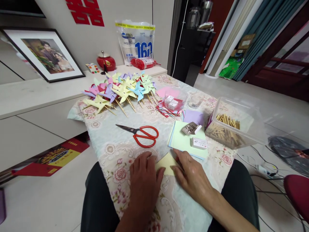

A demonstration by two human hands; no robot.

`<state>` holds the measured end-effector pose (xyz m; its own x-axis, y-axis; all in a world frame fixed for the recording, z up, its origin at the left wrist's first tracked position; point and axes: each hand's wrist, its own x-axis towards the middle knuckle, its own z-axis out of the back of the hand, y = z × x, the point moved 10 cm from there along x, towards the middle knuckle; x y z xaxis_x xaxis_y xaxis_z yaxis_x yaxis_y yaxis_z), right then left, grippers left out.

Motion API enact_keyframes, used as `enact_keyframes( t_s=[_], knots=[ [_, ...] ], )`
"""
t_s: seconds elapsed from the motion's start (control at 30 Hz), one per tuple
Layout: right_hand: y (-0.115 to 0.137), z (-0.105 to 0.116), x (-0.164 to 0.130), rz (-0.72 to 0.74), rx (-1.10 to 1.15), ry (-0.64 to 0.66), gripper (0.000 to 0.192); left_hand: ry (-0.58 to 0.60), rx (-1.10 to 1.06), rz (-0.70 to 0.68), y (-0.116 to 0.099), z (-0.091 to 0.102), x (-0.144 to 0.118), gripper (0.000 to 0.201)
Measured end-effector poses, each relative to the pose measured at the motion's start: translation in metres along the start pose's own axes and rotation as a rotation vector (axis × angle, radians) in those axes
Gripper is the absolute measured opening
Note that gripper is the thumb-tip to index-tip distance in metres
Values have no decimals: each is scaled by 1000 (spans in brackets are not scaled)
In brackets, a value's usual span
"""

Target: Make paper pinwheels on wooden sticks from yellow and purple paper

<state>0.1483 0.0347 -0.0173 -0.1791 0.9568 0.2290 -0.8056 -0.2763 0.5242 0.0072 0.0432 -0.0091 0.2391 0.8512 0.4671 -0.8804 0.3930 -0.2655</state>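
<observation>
Both hands lie flat on a small yellow paper [166, 162] near the front edge of the table [108, 141], which is covered with a flowered cloth. The left hand [145, 177] presses palm down on the paper's left side, fingers spread and extended, gripping nothing. The right hand [190, 175] rests on the paper's right side, fingers stretched out and thumb against the sheet, likewise closed around nothing. The paper shows as a folded, pointed shape between the two hands, with its upper tip free. Just behind it the cloth is bare up to the red scissors [142, 134], which lie shut with the blades pointing left. To the right of that, near the right hand, sits a stack of pale green sheets [183, 141] carrying a small open tin of pins [190, 128] and a little white box [199, 142]. A clear tub of wooden sticks [231, 127] overhangs the table's right edge. A heap of paper pinwheels [120, 91] fills the far left corner, well apart from the hands.
</observation>
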Motion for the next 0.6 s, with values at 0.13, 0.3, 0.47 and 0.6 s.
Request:
enact_keyframes(
  t_s=[0.13,0.3,0.47,0.6],
  knots=[
    [3,-2,-1,5,-12,7,43,-121,29,-166,-22,18,-9,19],
    [15,4,-1,76,-142,-53,31,-95,-57,-356,-50,20,-34,23],
    [43,5,-19,255,-219,-61,31,-74,-56,-354,-52,13,-45,25],
    [48,-5,-41,285,-330,-21,32,-49,-104,-280,-46,8,-49,27]
  ],
)
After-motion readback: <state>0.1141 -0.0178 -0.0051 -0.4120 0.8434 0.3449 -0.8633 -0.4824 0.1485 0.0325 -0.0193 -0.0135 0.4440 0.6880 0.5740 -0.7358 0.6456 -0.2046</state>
